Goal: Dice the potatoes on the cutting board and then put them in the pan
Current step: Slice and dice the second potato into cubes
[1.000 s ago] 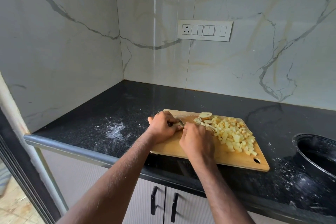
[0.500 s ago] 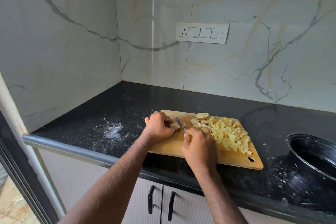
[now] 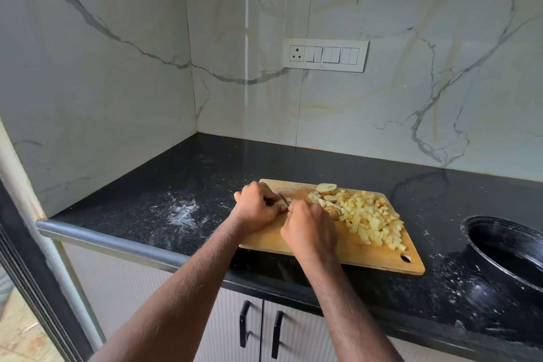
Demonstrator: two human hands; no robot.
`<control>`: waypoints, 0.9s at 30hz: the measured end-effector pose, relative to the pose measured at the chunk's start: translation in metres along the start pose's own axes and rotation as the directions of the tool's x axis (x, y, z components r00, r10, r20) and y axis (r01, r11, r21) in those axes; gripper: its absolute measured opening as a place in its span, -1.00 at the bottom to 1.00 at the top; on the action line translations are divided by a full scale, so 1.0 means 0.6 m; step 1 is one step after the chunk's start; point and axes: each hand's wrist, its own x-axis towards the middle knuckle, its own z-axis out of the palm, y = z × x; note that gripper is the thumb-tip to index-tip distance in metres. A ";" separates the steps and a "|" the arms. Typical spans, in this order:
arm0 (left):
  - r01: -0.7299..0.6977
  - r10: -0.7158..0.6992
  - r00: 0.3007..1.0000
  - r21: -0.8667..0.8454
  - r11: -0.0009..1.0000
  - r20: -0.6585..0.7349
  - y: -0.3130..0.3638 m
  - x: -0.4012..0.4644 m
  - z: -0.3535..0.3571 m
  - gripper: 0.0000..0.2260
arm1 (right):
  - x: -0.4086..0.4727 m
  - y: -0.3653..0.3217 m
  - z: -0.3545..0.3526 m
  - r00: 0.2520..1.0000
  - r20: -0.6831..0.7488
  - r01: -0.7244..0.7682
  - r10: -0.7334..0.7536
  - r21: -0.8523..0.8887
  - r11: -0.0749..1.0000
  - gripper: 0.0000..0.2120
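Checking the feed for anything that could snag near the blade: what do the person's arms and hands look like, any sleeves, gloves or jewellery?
Both forearms are bare: no sleeves show. The left hand and right hand wear no gloves, and no rings, watch or bands are visible.

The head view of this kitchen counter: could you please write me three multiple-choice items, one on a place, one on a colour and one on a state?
1. Where does the pile of diced potato lie?
A. In the pan
B. On the right part of the cutting board
C. On the bare counter

2. What colour is the pan?
A. Black
B. Red
C. White

3. What is the right hand doing?
A. Resting flat on the counter
B. Lifting the pan
C. Gripping the knife

Answers:
1 B, the cubes sit heaped on the board's right part.
2 A, its rim and wall are black.
3 C, its fingers curl round the handle, with the blade showing beside the left hand, which holds a potato piece.
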 end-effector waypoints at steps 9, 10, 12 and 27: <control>0.015 -0.015 1.000 0.007 1.000 -0.023 -0.006 0.006 0.006 -0.78 | -0.015 0.025 -0.013 0.999 0.025 0.037 -0.039 0.054 0.998 -0.92; 0.015 -0.015 1.000 0.007 1.000 -0.021 -0.007 0.007 0.007 -0.78 | -0.024 0.030 -0.016 0.999 0.018 0.046 -0.047 0.061 0.997 -0.92; 0.011 -0.011 1.000 0.002 1.000 -0.014 -0.008 0.006 0.009 -0.79 | -0.039 0.038 -0.020 0.999 0.004 0.053 -0.053 0.070 0.996 -0.91; 0.028 -0.028 0.999 0.029 0.999 0.020 -0.009 0.005 0.008 -0.74 | -0.041 0.057 -0.034 0.999 -0.054 0.013 -0.006 0.119 0.993 -0.92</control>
